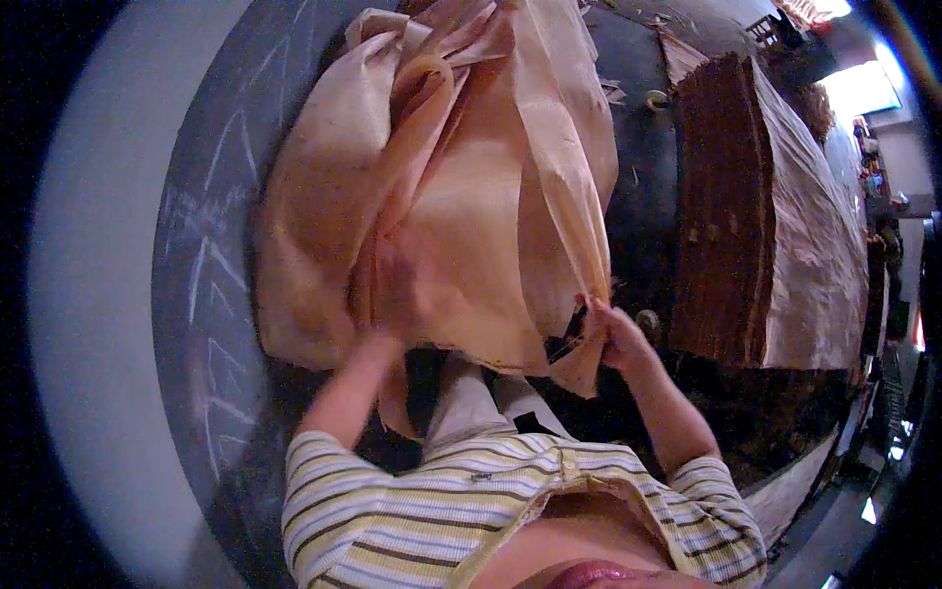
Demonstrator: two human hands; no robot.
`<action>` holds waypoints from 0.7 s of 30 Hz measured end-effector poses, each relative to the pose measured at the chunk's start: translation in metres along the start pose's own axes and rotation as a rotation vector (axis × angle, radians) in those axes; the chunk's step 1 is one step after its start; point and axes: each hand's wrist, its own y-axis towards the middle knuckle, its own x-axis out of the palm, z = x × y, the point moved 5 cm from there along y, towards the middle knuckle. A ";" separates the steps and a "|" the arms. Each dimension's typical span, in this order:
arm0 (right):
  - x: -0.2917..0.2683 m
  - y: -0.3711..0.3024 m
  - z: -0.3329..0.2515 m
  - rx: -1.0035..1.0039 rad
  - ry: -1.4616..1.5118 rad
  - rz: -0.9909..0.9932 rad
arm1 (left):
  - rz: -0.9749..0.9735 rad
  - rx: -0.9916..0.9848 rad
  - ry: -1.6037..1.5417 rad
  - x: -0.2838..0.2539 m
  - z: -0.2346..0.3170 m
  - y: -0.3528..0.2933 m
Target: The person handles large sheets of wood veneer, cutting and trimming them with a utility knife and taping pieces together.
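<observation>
- Thin, pale-tan sheeting (471, 226) is loosely heaped across the view's upper middle.
- Its left part is curled into deep folds.
- Its near right edge is pinched above a pointed flap.

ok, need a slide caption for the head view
Blurred left hand at folded tan sheeting, right hand gripping its edge; a stack of sheets at right.
</observation>
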 end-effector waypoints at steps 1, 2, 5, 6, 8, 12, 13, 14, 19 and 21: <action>0.016 0.001 0.009 0.049 0.013 0.001 | -0.065 0.033 0.000 0.021 0.016 -0.041; 0.029 0.001 0.020 0.089 0.035 0.022 | -0.130 0.053 0.015 0.053 0.024 -0.077; 0.038 0.014 0.037 0.102 0.026 -0.026 | -0.151 -0.016 0.159 0.139 0.007 -0.134; 0.035 0.020 0.043 0.101 0.029 -0.031 | -0.120 -0.081 0.192 0.160 -0.011 -0.137; 0.028 0.024 0.038 0.056 -0.114 -0.003 | -0.091 -0.186 0.092 0.175 -0.024 -0.130; 0.046 0.031 0.035 -0.102 -0.281 0.150 | -0.149 -0.244 -0.176 0.111 0.016 -0.090; 0.065 0.026 0.040 -0.064 -0.280 0.108 | -0.204 -0.259 -0.178 0.106 0.018 -0.091; 0.079 0.025 0.045 -0.034 -0.276 0.068 | -0.258 -0.266 -0.181 0.103 0.020 -0.091; 0.067 0.061 0.074 -0.112 -0.238 0.184 | -0.436 -0.222 -0.410 0.094 0.019 -0.091; 0.065 0.056 0.069 -0.237 -0.260 0.242 | -0.340 -0.168 -0.656 0.085 0.001 -0.094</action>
